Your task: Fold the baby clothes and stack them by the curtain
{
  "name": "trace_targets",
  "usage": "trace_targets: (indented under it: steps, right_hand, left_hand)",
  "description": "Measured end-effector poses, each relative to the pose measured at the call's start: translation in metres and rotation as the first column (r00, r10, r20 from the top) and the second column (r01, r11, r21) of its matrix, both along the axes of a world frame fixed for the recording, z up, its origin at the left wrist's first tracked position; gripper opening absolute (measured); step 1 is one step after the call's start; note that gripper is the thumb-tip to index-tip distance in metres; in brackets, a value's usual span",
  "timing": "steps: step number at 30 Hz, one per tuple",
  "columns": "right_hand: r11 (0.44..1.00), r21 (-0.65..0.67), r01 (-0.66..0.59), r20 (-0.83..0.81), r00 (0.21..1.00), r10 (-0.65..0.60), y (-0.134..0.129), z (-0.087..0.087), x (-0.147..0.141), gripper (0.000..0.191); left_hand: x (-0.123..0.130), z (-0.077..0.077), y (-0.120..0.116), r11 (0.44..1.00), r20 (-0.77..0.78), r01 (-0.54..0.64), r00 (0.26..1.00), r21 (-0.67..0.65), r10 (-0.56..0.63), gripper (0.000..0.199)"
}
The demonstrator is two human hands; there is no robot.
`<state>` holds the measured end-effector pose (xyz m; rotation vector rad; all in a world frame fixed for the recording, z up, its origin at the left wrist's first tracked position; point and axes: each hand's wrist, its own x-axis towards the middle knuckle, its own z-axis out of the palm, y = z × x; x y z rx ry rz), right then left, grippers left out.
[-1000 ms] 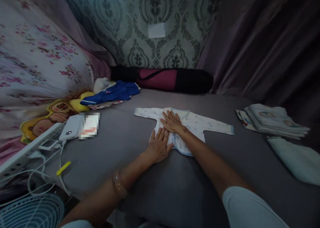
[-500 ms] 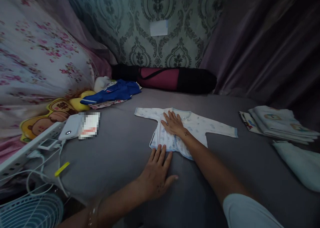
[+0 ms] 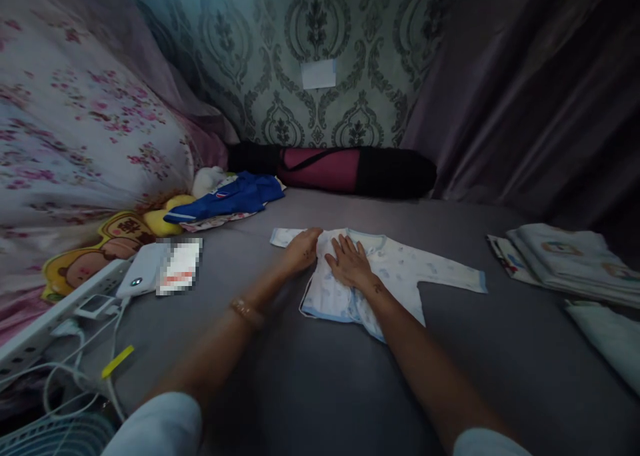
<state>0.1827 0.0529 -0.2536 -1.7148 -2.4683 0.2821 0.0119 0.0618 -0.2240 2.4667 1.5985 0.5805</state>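
Observation:
A white baby shirt (image 3: 380, 283) with pale blue prints and blue edging lies spread on the grey bed sheet, its sleeves stretched out to both sides. My right hand (image 3: 349, 261) rests flat on the shirt's chest, fingers stretched out. At the shirt's left sleeve, near the shoulder, is my left hand (image 3: 303, 249), seen from the side. Its fingers are bent together on the cloth and cover part of that sleeve. The left sleeve's cuff shows beyond the hand, while the right sleeve lies in full view.
Folded cloths (image 3: 560, 249) and a pale green cloth (image 3: 605, 336) lie at the right. Blue clothing (image 3: 235, 196) sits back left, near a yellow cushion (image 3: 80, 266). A power strip (image 3: 30, 329) with cables and a white device (image 3: 143, 269) line the left. Behind lies a long black-and-maroon bag (image 3: 320, 169).
My left hand has moved forward from the shirt's bottom hem to its left sleeve, its fingers going from spread to bent together. My right hand stays on the chest. The view has tilted slightly up.

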Motion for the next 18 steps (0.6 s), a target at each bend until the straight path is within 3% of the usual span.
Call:
trace_targets:
  steps: [3, 7, 15, 18]
  right_hand:
    - [0.999, 0.034, 0.001, -0.006, 1.000, -0.001, -0.001, -0.002, 0.001, 0.065]
    - [0.999, 0.041, 0.011, -0.010, 1.000, -0.011, -0.001, -0.002, 0.001, 0.062]
    - [0.976, 0.205, 0.073, -0.077, 0.995, -0.058, 0.005, 0.005, -0.003, 0.060]
    - [0.983, 0.177, 0.043, -0.065, 0.997, -0.032, 0.008, 0.002, -0.002, 0.063]
  left_hand:
    - [-0.002, -0.008, 0.035, 0.990, -0.193, -0.136, 0.973, -0.023, 0.129, 0.046]
    - [-0.022, -0.010, 0.053, 0.946, -0.323, -0.321, 0.900, -0.036, 0.293, 0.033]
    - [-0.065, -0.003, 0.058, 0.925, -0.381, -0.377, 0.864, -0.051, 0.331, 0.043]
    - [-0.077, 0.001, 0.060, 0.909, -0.397, -0.403, 0.855, -0.105, 0.333, 0.046]
